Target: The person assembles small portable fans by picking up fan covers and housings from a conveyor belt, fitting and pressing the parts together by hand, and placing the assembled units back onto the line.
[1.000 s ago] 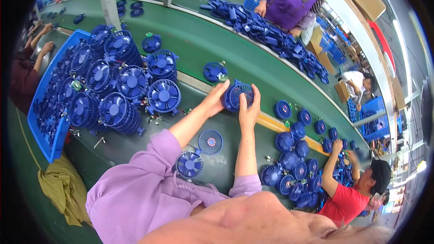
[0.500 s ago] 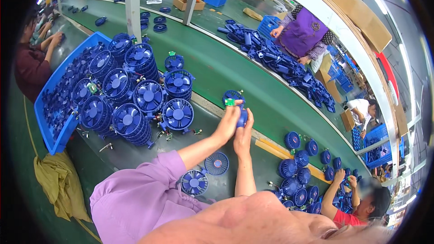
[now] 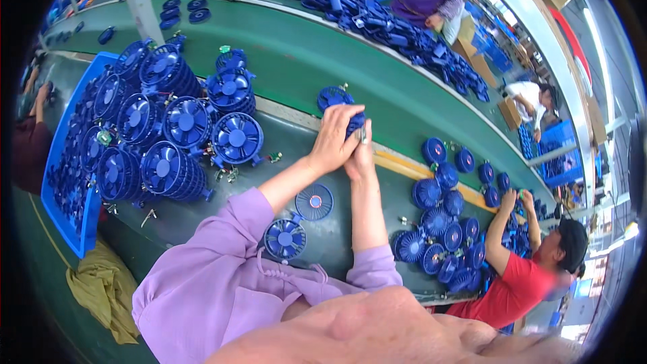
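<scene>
In the head view, the left hand [image 3: 333, 136] and right hand [image 3: 362, 155] jointly grasp a blue fan [image 3: 356, 122], partly hidden by the fingers, near the dial centre. Relative to the hands, a second fan [image 3: 333, 98] sits at 11 o'clock beside them, and a round grille [image 3: 314, 202] and an open fan [image 3: 284, 238] lie at 7 o'clock. Stacked fans [image 3: 185, 123] stand at 9 o'clock.

Blue fan part [image 3: 355, 123] mostly hidden behind the left grip [image 3: 331, 136].
</scene>
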Motion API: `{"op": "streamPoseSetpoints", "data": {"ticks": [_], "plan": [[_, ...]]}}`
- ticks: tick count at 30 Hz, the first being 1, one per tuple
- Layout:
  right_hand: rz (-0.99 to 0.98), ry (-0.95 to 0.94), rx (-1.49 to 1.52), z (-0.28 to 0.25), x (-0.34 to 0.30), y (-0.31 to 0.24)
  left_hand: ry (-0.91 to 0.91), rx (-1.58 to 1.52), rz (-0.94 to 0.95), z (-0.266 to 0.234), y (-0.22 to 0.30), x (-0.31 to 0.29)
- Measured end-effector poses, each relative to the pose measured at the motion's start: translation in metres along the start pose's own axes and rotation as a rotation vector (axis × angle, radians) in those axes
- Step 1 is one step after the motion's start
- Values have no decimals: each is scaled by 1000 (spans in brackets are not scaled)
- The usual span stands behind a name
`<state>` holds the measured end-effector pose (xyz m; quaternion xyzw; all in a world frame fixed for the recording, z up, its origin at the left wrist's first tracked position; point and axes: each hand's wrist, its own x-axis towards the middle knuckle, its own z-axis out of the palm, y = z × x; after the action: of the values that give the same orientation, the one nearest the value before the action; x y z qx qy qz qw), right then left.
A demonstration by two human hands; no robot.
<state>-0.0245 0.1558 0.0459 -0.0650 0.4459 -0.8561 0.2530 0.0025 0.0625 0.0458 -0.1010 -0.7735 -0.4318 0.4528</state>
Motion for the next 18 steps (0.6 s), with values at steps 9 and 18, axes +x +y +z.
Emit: {"op": "streamPoseSetpoints", "data": {"ticks": [9, 18], "plan": [[-790, 665, -1647, -101, -5, -67, -114, 263, -30, 26, -74, 39], [-261, -520, -1609, -9, -123, -1, -542, 554, -435, 40, -114, 38]]}}
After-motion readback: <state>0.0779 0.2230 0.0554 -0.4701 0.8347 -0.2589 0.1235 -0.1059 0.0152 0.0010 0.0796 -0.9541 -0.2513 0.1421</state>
